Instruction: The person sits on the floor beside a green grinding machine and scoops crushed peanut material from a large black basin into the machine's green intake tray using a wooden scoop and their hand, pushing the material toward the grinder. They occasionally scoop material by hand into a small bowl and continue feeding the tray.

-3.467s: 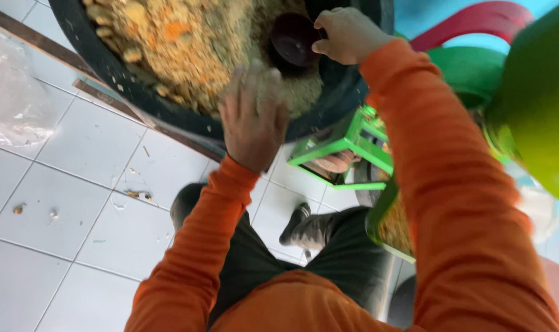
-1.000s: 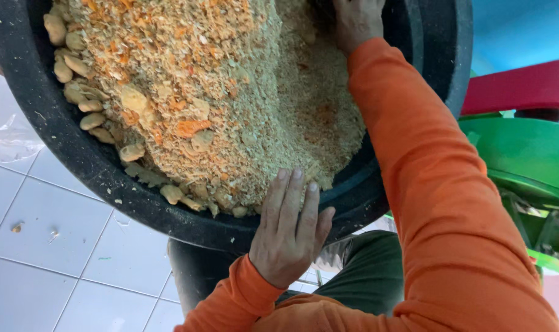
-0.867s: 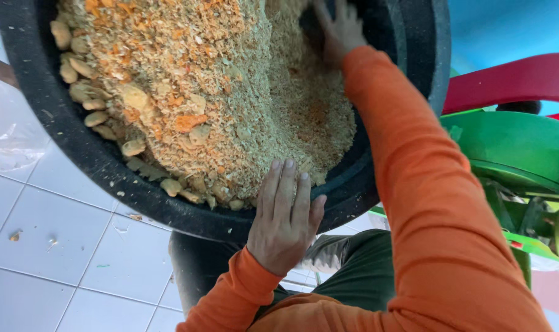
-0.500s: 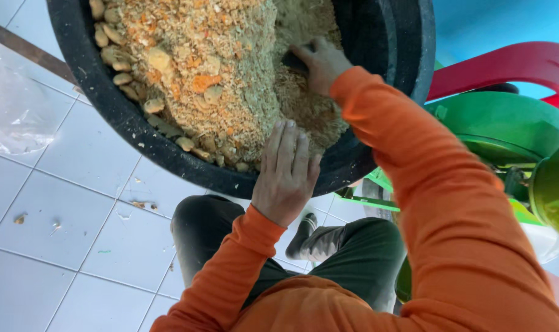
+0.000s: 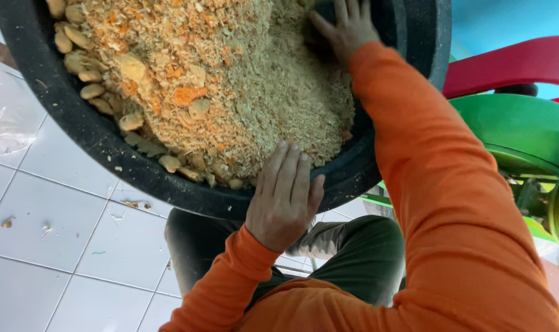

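1. I see a black tub (image 5: 64, 117) filling the upper frame, heaped with tan and orange crumbly feed (image 5: 230, 80) and pale lumps.
2. My left hand (image 5: 284, 197) lies flat and open on its near rim.
3. My right hand (image 5: 347, 27), fingers spread, presses into the feed at top centre.

White tiled floor (image 5: 64, 246), scattered crumbs (image 5: 130, 204) near the grout lines. Crumpled clear plastic bag (image 5: 9, 120) at left edge. Right side: green machine housing (image 5: 525, 132), red curved part (image 5: 507, 64) above it, blue wall (image 5: 507, 21) behind.
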A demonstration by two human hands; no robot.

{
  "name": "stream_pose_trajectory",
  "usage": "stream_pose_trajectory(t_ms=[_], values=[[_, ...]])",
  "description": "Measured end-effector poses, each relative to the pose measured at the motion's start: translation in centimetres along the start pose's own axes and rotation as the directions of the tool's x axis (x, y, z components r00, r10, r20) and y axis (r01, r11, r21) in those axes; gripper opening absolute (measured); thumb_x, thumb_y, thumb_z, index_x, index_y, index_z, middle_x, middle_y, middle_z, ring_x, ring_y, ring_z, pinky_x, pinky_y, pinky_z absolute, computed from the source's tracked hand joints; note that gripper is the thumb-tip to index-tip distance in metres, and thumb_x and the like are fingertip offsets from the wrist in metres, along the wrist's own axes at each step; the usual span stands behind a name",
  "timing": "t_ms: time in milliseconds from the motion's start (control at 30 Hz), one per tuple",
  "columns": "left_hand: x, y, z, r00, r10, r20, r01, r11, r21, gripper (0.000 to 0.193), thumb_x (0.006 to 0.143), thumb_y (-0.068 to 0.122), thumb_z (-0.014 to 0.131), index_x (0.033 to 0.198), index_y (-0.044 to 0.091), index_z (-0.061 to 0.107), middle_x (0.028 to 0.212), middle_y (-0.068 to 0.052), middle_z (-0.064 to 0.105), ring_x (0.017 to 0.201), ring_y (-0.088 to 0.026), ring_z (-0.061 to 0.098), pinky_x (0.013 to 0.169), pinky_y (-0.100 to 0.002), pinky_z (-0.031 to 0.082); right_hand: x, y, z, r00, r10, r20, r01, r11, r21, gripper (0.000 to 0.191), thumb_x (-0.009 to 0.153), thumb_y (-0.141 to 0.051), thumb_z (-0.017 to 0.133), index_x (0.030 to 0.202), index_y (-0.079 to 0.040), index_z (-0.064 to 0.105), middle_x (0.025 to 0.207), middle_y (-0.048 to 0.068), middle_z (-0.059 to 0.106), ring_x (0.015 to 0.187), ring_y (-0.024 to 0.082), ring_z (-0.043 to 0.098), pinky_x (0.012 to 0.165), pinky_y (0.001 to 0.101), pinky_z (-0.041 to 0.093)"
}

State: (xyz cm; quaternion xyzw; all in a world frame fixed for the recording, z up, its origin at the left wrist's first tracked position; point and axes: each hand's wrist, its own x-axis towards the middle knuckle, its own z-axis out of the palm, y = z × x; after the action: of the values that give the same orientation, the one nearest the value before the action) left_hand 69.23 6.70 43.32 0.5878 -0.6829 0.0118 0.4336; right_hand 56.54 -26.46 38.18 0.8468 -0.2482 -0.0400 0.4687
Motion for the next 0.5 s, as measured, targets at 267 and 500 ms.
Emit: stream_pose_trajectory(t_ms=[267,500], values=[[-0.1,-0.1,-0.5,1.0,-0.004,0.014,0.004,0.999,-0.034,0.034,0.105,0.02,0.066,0.121,-0.01,0.066,0.129,-0.025,0.065,0.134,-0.04,0.057,0.114,-0.046,0.048,-2.9,-0.7,-2.1,0.639,-0.16,0.752,-0.435,0.732,0.525,0.076,0.095,-0.027,0.068,0.162,-0.02,0.034,0.126,0.034,0.06,0.098,0.049,0.068,0.077,0.056,0.058],[-0.6,0.2,-0.5,1.0,-0.007,-0.021,0.007,0.999,0.039,0.038,0.107,0.024,0.065,0.123,-0.011,0.064,0.13,-0.027,0.064,0.135,-0.04,0.055,0.115,-0.047,0.047,-5.7,0.7,-4.6,0.548,-0.085,0.832,-0.626,0.618,0.475,0.067,0.085,-0.038,0.07,0.144,-0.012,0.05,0.104,0.027,0.07,0.095,0.047,0.068,0.08,0.054,0.057]])
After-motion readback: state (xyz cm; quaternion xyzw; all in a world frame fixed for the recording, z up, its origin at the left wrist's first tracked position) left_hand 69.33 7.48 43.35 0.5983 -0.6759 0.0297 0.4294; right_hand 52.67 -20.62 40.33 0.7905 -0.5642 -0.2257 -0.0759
